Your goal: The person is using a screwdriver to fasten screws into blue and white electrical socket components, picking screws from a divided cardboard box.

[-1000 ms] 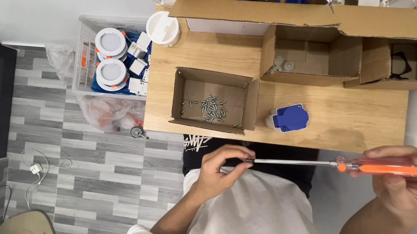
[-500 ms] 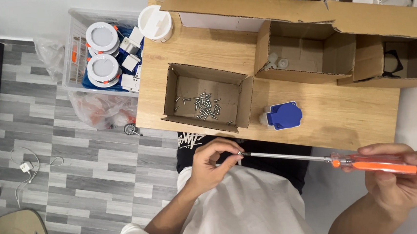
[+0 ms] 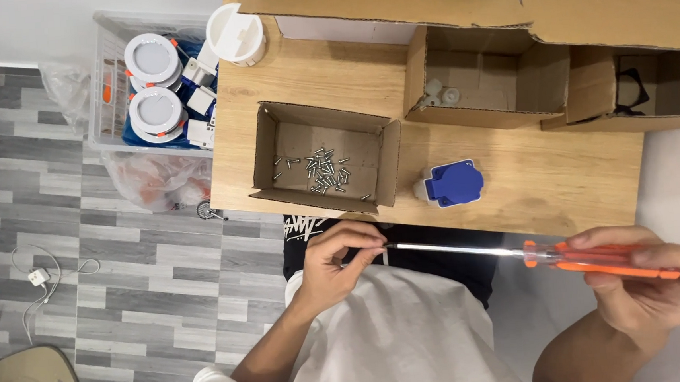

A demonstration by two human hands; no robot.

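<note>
My right hand (image 3: 649,277) grips the orange handle of a long screwdriver (image 3: 600,259), whose metal shaft runs left across my lap. My left hand (image 3: 337,259) pinches something small at the screwdriver's tip, likely a screw, though it is too small to tell. Both hands are below the near edge of the wooden table (image 3: 530,178). An open cardboard box (image 3: 269,152) with several small screws in it sits on the table just above my left hand. A blue and white socket part (image 3: 453,183) lies to the right of that box.
Larger open cardboard boxes (image 3: 502,116) stand along the back of the table, one holding small white parts. A white round fitting (image 3: 235,35) sits at the table's back left corner. A clear bin (image 3: 109,79) of round white fittings and a plastic bag (image 3: 148,180) are on the grey floor.
The hands and screwdriver keep the same pose. The view has shifted slightly, so the table and boxes sit a little further left and lower in frame.
</note>
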